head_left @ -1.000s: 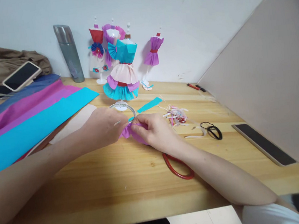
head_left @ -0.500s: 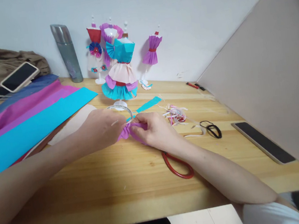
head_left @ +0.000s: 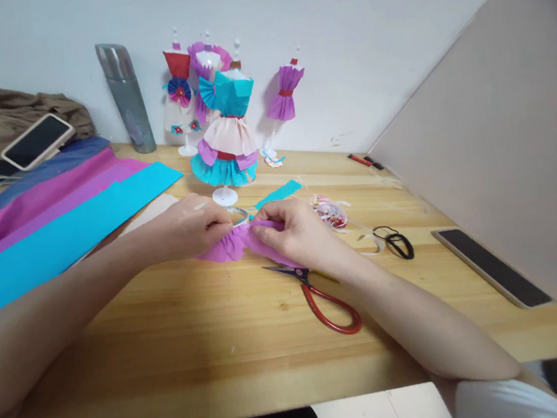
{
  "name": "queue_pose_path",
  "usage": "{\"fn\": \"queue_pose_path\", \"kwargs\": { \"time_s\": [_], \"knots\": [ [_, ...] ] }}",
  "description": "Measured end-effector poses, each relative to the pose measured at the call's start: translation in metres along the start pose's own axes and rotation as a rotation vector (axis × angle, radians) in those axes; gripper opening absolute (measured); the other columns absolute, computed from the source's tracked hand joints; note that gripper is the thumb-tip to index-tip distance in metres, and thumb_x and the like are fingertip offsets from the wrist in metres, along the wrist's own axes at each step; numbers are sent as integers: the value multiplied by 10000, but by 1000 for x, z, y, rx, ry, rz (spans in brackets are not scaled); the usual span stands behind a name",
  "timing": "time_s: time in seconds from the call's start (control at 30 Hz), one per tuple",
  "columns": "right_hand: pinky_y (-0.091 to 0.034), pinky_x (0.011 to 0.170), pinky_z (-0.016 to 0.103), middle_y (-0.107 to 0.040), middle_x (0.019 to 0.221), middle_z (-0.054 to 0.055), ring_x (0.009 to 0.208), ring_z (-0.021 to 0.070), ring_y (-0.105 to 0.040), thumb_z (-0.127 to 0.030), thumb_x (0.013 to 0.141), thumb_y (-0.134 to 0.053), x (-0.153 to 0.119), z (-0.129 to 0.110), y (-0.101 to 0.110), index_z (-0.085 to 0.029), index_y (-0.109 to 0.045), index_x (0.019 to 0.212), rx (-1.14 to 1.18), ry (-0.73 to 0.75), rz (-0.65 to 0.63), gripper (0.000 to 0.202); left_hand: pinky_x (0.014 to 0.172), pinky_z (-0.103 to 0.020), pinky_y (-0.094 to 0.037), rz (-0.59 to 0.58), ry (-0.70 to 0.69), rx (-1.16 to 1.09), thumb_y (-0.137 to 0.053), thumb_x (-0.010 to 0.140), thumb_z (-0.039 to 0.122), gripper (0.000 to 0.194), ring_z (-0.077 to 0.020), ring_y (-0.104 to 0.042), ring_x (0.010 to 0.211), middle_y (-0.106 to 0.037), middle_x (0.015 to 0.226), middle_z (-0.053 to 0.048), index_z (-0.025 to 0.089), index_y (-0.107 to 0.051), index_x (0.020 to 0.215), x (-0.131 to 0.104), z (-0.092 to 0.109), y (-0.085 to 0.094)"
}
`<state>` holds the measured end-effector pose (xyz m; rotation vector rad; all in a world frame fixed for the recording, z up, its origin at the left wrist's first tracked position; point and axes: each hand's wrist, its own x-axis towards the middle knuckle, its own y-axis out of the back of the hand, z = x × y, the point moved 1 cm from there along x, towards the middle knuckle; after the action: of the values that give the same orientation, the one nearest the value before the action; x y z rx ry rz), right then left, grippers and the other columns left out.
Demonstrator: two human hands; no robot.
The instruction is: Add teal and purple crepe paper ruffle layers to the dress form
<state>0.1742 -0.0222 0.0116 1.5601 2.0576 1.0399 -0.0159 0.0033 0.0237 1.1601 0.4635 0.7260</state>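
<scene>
Both hands pinch a strip of purple crepe paper with gathered folds, held just above the table. My left hand is closed on its upper edge, toward the left. My right hand is closed on the strip's right part, thumb against the fingers. A roll of tape shows partly behind the paper, between the hands. Below my right hand lie red-handled scissors, their dark blades pointing left. A narrow turquoise strip lies behind the hands.
Several small dress forms in paper dresses stand by the wall beside a grey bottle. Coloured crepe sheets spread at left, under a phone. Scraps, black hair ties and another phone lie right.
My left hand has turned and drawn back slightly left, showing more of the purple gathers. My right hand has risen a little, and the scissors' blades have come into view.
</scene>
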Motion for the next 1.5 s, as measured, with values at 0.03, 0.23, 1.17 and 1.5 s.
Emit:
{"fn": "queue_pose_path", "kwargs": {
  "time_s": [0.03,0.23,1.17,1.5],
  "knots": [
    [-291,541,242,-489,548,-39,552,88,-413,-134,768,-553,0,0,0,-158,-547,589,-4,7,1,181,547,-309,-151,3,0,-8,-472,875,168,348,-77,-286,505,-347,510,33,154,-374,542,1,-2,0],
    [-283,547,254,-534,575,-22,563,101,-440,-215,815,-554,-3,4,4,-151,-599,633,-11,24,-32,199,507,-305,-133,38,-19,-62,-443,857,185,368,-77,-251,475,-279,480,38,174,-279,528,4,-10,-2],
    [-329,533,261,-572,604,1,581,133,-491,-266,766,-605,11,24,16,-150,-692,714,9,-29,-92,154,484,-209,-395,-306,25,-901,-559,901,381,328,-99,-496,472,-581,528,-7,136,-607,689,7,-26,-20],
    [-290,479,242,-529,583,-24,517,90,-412,-341,738,-655,12,23,27,-179,-629,657,247,-72,-184,183,473,-203,-361,-319,-25,-877,-524,941,436,410,-90,-469,459,-536,490,12,150,-575,652,8,-29,-26]
  ]
}}
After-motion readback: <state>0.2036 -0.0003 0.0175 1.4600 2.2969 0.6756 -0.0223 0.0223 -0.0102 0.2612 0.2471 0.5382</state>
